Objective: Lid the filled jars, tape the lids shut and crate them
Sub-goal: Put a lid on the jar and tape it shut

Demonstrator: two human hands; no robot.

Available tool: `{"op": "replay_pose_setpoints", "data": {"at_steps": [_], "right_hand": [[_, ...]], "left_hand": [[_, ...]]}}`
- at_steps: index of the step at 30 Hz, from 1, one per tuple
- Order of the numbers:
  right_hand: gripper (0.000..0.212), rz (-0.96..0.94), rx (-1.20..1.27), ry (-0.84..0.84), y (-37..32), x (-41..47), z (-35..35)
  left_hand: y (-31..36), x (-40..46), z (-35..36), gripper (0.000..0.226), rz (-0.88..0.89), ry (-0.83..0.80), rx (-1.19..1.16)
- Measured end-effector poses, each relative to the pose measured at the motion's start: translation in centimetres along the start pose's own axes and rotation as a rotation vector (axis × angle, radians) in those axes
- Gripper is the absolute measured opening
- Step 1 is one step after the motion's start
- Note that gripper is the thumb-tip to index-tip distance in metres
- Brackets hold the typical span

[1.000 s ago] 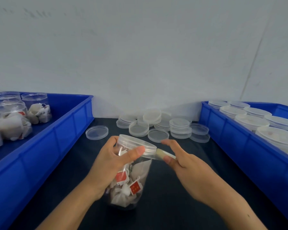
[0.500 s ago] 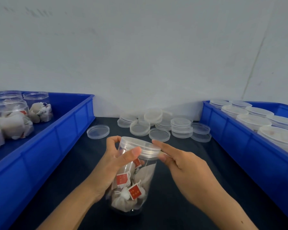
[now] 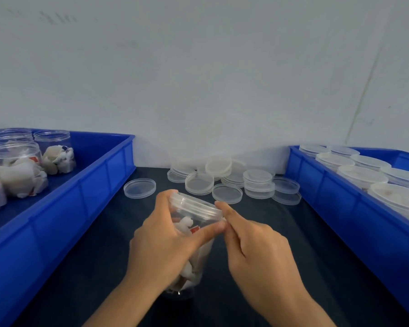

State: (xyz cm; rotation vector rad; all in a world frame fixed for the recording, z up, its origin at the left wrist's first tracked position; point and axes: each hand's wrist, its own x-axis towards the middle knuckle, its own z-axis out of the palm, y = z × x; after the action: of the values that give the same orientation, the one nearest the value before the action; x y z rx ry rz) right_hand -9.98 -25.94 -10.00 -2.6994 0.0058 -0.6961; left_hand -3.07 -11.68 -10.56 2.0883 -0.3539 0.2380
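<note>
A clear plastic jar [image 3: 200, 254] filled with tea bags stands tilted on the dark table, and a clear lid [image 3: 194, 205] sits on it. My left hand [image 3: 161, 241] grips the jar just under the lid, with the thumb across the front. My right hand [image 3: 257, 249] touches the lid's right rim with its straight index finger, close beside my left thumb. I cannot make out the tape strip now. Both hands hide much of the jar's body.
A blue crate [image 3: 80, 180] on the left holds open filled jars [image 3: 14, 161]. On the right, another blue crate [image 3: 340, 197] holds lidded jars [image 3: 364, 171]. Loose clear lids [image 3: 222, 180] are piled against the wall, and one lid [image 3: 139, 188] lies apart.
My right hand held a tape strip out to the right of the lid, then closed in until its fingers met the rim. The jar has turned slightly in my left hand.
</note>
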Motion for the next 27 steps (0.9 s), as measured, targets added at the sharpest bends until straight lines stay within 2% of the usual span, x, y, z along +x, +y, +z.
{"op": "replay_pose_setpoints", "data": {"at_steps": [3,7,10,14,17,23,27], "right_hand": [[0.047,-0.001,0.046,-0.076,0.3,0.2,-0.8],[0.057,0.073,0.207,-0.339,1.4,0.7,-1.8],[0.047,0.035,0.313,-0.432,2.6,1.1,-2.7],[0.035,0.010,0.206,-0.386,2.9,1.3,-2.9],[0.037,0.007,0.130,-0.338,2.7,1.3,-2.6],[0.041,-0.048,0.036,-0.265,2.4,1.4,-1.8],[0.046,-0.057,-0.021,-0.190,2.0,1.2,-0.9]], "left_hand": [[-0.6,0.7,-0.2,0.083,-0.050,-0.039,-0.161],[-1.3,1.2,-0.7,0.076,-0.032,-0.108,-0.313],[-1.7,1.8,-1.3,0.071,-0.023,-0.190,-0.436],[-2.1,2.3,-2.0,0.081,0.020,-0.349,-0.497],[-2.2,2.4,-1.9,0.094,0.035,-0.443,-0.580],[-2.5,2.6,-1.7,0.114,0.018,-0.474,-0.669],[-2.5,2.6,-1.8,0.106,0.033,-0.478,-0.619]]}}
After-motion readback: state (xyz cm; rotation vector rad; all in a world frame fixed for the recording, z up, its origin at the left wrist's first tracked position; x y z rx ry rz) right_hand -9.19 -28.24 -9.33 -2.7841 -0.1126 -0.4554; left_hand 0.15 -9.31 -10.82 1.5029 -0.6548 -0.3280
